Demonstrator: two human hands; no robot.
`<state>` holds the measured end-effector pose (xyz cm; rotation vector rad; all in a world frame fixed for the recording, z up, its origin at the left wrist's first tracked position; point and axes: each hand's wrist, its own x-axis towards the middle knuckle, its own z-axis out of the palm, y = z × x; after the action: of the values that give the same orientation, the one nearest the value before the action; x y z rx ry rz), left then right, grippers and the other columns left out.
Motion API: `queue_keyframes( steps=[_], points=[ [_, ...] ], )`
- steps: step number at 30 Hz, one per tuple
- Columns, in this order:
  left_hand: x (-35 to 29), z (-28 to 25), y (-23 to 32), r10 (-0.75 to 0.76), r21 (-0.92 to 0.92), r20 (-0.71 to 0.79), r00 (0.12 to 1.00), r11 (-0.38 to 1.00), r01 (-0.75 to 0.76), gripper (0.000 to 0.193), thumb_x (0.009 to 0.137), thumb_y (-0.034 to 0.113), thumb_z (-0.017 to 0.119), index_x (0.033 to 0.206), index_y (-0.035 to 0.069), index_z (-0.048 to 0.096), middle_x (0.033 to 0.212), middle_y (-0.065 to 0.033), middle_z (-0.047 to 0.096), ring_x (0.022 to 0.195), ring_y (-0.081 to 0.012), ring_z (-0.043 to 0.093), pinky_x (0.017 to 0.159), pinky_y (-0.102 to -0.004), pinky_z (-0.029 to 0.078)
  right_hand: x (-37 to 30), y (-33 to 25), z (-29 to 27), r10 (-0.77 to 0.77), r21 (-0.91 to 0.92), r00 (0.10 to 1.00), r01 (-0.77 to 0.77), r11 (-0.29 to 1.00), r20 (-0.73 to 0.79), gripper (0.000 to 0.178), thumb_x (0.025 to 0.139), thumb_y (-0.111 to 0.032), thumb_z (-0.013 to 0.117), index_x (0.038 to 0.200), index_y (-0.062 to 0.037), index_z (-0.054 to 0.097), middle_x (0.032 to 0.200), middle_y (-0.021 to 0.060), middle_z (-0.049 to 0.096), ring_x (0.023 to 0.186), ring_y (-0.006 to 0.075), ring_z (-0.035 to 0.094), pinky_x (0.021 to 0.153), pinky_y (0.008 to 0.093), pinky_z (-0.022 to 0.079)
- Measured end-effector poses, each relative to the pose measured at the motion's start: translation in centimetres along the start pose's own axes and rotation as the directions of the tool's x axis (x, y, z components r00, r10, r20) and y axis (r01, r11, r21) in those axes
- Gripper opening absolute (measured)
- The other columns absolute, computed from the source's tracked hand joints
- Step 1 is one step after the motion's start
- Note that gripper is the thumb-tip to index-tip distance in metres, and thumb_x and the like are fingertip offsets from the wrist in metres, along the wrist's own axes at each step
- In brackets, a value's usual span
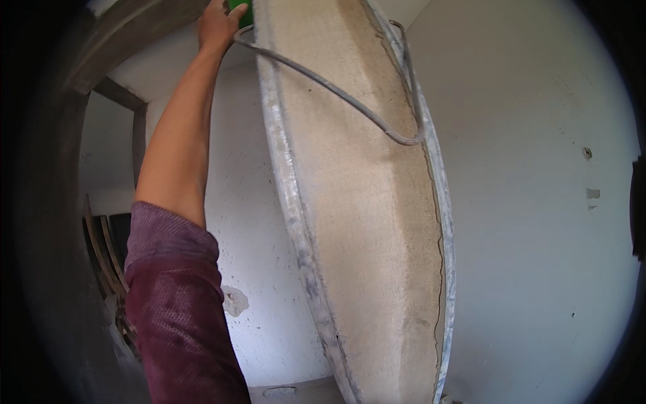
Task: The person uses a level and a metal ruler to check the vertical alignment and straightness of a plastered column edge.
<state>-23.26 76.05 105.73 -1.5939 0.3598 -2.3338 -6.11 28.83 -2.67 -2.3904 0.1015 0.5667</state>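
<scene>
My left hand (221,25), reaching up from a maroon sleeve, is at the top edge of the picture. Its thumb lies over a green object (242,13), mostly cut off by the frame, so I cannot make out its kind. Right beside the hand rises a long beige panel (350,202) with pale, worn, metal-looking edges and a darker strip along its right side. A bent grey metal rod (323,82) crosses the panel's upper part, with one end close to my wrist. Nowhere in the picture does my right hand show.
Behind the panel is a white wall (252,222) with a chipped patch (235,301). To the right stands a plain grey wall (531,222) with a small hole (587,153). At left, several wooden strips (111,252) lean beyond a dark opening.
</scene>
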Motion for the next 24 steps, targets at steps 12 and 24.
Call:
queue_keyframes(
  steps=[12, 24],
  points=[
    [-0.7, 0.7, 1.5, -0.039, -0.142, -0.081, 0.996, 0.989, 0.027, 0.028, 0.079, 0.007, 0.067, 0.104, 0.001, 0.058, 0.096, -0.0207, 0.066, 0.093, -0.0377, 0.063, 0.08, -0.0425, 0.049, 2.3, -1.2, 1.7, -0.002, 0.054, 0.997, -0.002, 0.999, 0.071, 0.053, 0.085, -0.039, 0.067, 0.132, -0.0168, 0.055, 0.129, 0.0134, 0.061, 0.118, 0.0337, 0.056, 0.101, 0.0489, 0.039],
    [0.0, 0.9, 0.6, -0.01, 0.008, -0.038, 0.999, 1.0, 0.01, 0.028, 0.086, 0.025, 0.069, 0.107, 0.008, 0.062, 0.098, -0.0134, 0.07, 0.093, -0.0309, 0.067, 0.081, -0.0397, 0.049, 3.9, 1.0, 7.4, 0.013, 0.114, 0.977, -0.038, 0.993, 0.213, 0.054, 0.085, -0.046, 0.066, 0.129, -0.016, 0.058, 0.13, 0.0158, 0.059, 0.121, 0.0371, 0.052, 0.102, 0.0558, 0.034]
  ],
)
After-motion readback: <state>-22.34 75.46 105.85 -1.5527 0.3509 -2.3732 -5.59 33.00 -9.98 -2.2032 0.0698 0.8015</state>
